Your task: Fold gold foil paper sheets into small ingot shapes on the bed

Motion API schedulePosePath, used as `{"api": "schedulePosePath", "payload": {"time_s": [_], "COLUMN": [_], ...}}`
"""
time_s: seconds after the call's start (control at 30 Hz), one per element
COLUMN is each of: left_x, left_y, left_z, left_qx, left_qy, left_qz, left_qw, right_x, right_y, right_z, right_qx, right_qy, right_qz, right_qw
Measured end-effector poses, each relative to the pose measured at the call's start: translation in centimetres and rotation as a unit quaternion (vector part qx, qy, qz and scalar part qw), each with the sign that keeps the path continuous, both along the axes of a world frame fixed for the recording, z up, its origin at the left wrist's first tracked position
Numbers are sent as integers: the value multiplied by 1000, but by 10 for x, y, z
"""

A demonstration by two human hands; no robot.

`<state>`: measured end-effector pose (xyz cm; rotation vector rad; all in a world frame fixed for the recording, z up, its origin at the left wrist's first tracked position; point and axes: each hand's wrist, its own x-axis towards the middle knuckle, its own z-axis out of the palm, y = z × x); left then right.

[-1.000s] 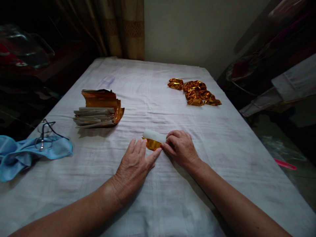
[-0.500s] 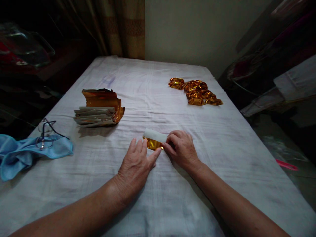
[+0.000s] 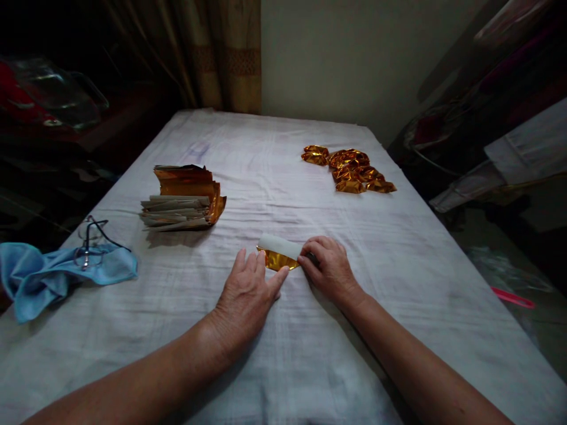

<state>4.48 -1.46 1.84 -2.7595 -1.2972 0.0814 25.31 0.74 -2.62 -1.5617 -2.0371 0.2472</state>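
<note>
A small sheet of gold foil paper (image 3: 278,252) with a white back lies on the white cloth (image 3: 283,354) in the middle of the table. My left hand (image 3: 246,295) lies flat, its fingers pressing the sheet's near left edge. My right hand (image 3: 330,268) pinches the sheet's right end with curled fingers. A stack of unfolded gold and white sheets (image 3: 183,198) sits to the far left. A pile of several folded gold pieces (image 3: 349,170) lies at the far right.
A blue cloth (image 3: 53,277) with eyeglasses (image 3: 91,245) on it lies at the table's left edge. Curtains and a pale wall stand behind the table. Dark clutter flanks both sides, with a pink object (image 3: 511,297) low on the right.
My hands have hardly moved on the sheet. The view has tilted slightly, shifting the table and its things a little lower in the picture.
</note>
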Motion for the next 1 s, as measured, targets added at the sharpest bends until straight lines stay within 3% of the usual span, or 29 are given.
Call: {"api": "schedulePosePath", "payload": {"time_s": [0.27,0.5,0.83,1.0], "left_x": [4,3,2,4], "left_y": [0,1,1,2], "left_z": [2,0,-3,1], "left_qx": [-7,-13,3,-4], "left_qy": [-8,-26,-19,-29], "left_qz": [13,10,12,16], "left_qw": [1000,1000,1000,999], "right_x": [-5,-22,-18,-26], "right_y": [-6,4,3,9], "right_z": [3,0,1,2], "right_qx": [53,5,14,0], "right_qy": [-8,-28,-23,-40], "right_qz": [-7,-38,-33,-66], "right_qw": [999,999,999,997]}}
